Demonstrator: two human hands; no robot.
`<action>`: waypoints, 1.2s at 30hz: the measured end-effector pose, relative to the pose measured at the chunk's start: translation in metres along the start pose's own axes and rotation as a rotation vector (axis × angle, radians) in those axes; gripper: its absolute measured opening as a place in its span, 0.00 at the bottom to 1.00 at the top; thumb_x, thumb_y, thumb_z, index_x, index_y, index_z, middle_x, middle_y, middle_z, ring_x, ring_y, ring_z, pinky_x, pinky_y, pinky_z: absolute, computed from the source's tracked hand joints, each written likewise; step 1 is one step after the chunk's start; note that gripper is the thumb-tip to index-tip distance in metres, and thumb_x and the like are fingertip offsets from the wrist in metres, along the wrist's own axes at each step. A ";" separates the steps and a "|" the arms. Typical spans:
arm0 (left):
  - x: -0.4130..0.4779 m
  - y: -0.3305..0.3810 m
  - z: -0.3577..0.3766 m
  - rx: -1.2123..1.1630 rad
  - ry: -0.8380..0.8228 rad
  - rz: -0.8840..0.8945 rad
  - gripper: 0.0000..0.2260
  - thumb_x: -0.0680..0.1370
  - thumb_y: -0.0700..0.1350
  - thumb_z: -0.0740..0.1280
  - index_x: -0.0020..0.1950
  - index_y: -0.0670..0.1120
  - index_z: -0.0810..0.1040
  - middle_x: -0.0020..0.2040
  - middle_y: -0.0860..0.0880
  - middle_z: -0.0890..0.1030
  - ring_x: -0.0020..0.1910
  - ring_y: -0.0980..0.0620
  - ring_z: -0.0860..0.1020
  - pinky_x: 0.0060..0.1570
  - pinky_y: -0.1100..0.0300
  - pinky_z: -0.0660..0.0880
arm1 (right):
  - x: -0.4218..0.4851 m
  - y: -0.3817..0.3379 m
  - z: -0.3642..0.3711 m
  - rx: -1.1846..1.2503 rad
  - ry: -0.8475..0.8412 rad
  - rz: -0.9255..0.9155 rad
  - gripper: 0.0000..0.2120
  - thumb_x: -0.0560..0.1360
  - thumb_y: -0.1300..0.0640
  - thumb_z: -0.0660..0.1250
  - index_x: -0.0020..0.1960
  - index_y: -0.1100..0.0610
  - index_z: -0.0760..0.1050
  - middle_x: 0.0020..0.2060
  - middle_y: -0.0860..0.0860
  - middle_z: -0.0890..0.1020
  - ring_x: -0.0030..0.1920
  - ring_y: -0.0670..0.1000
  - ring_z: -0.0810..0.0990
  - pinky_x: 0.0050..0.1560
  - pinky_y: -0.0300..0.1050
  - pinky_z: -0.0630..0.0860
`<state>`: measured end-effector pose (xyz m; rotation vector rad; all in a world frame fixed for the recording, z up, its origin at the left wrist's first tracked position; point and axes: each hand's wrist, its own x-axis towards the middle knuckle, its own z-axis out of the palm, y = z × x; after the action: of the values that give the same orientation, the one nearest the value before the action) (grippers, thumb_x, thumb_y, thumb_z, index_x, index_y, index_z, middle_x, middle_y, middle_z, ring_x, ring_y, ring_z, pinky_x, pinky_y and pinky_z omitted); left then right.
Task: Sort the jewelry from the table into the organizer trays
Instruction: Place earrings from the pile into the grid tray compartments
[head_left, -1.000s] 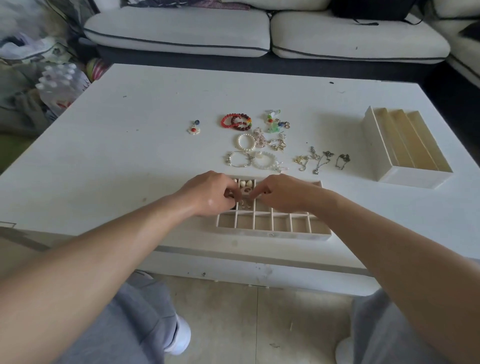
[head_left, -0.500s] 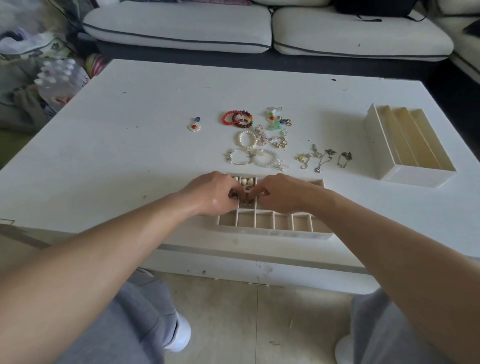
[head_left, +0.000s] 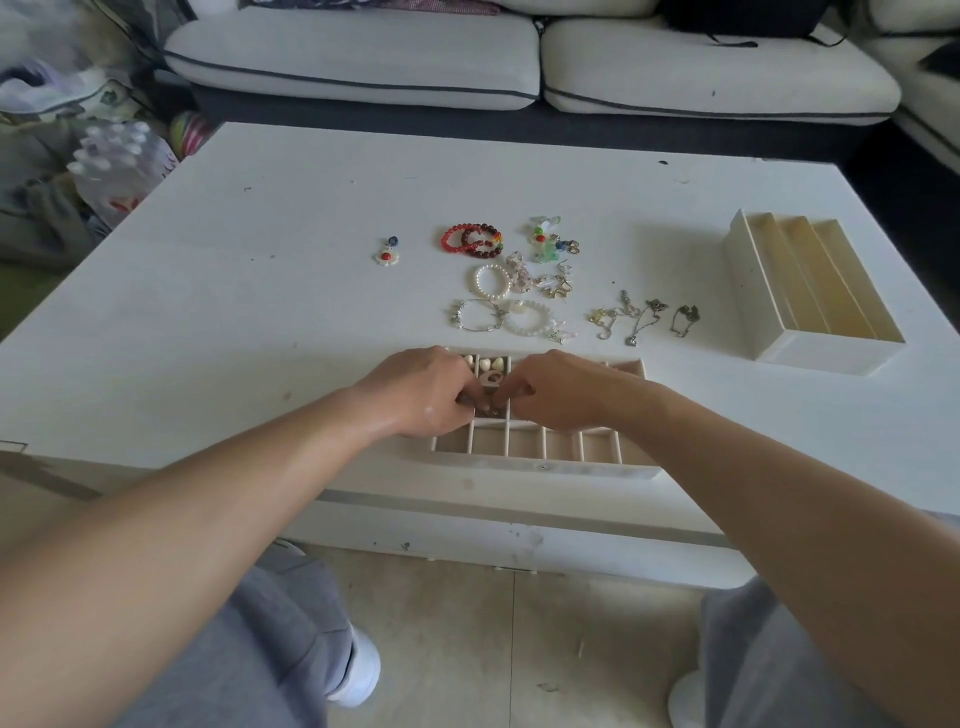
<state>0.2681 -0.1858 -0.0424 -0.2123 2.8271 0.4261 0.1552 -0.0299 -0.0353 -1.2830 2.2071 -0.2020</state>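
A beige compartment tray (head_left: 545, 470) lies at the table's near edge. Both hands meet over its left compartments. My left hand (head_left: 421, 392) and my right hand (head_left: 558, 389) have curled fingers that pinch a small jewelry piece (head_left: 488, 410) between them; the piece is mostly hidden. Small heart-shaped pieces (head_left: 485, 364) sit in the tray's back row. Behind the tray lie red bead bracelets (head_left: 472, 240), a pearl bracelet (head_left: 491, 280), a silver bangle (head_left: 475, 315), a white bead bracelet (head_left: 530, 318), earrings (head_left: 553, 283), thin chains (head_left: 634, 317) and a flower pendant (head_left: 387, 252).
A second white organizer (head_left: 769, 343) with long slanted slots stands at the right of the white table (head_left: 234, 312). A sofa (head_left: 519, 62) runs behind the table. Bags and clutter (head_left: 104, 161) lie on the floor at the left. My knees are below the table edge.
The hands stay together over the tray's left compartments, with only small finger movement. The camera has tipped slightly. The jewelry on the table has not moved.
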 end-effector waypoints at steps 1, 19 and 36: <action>0.000 0.000 0.000 0.001 0.000 0.001 0.17 0.75 0.45 0.64 0.56 0.64 0.84 0.36 0.58 0.75 0.40 0.49 0.77 0.36 0.58 0.69 | -0.001 0.000 -0.001 0.006 -0.004 -0.001 0.17 0.80 0.54 0.60 0.64 0.41 0.80 0.52 0.41 0.75 0.52 0.47 0.75 0.52 0.41 0.70; 0.053 0.024 -0.030 -0.301 0.274 -0.063 0.11 0.78 0.42 0.64 0.49 0.54 0.85 0.36 0.60 0.78 0.30 0.60 0.75 0.35 0.61 0.70 | 0.004 0.058 -0.041 0.381 0.442 0.249 0.13 0.78 0.62 0.62 0.51 0.50 0.84 0.35 0.48 0.82 0.25 0.43 0.72 0.26 0.35 0.69; 0.163 0.048 -0.007 -0.202 0.422 -0.241 0.09 0.80 0.46 0.67 0.61 0.51 0.78 0.55 0.54 0.82 0.50 0.52 0.78 0.43 0.57 0.72 | 0.024 0.132 -0.051 0.397 0.601 0.559 0.16 0.76 0.63 0.61 0.53 0.48 0.83 0.55 0.49 0.83 0.50 0.53 0.80 0.52 0.48 0.79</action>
<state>0.1027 -0.1589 -0.0697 -0.7565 3.1014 0.6802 0.0193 0.0121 -0.0558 -0.3808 2.7302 -0.8376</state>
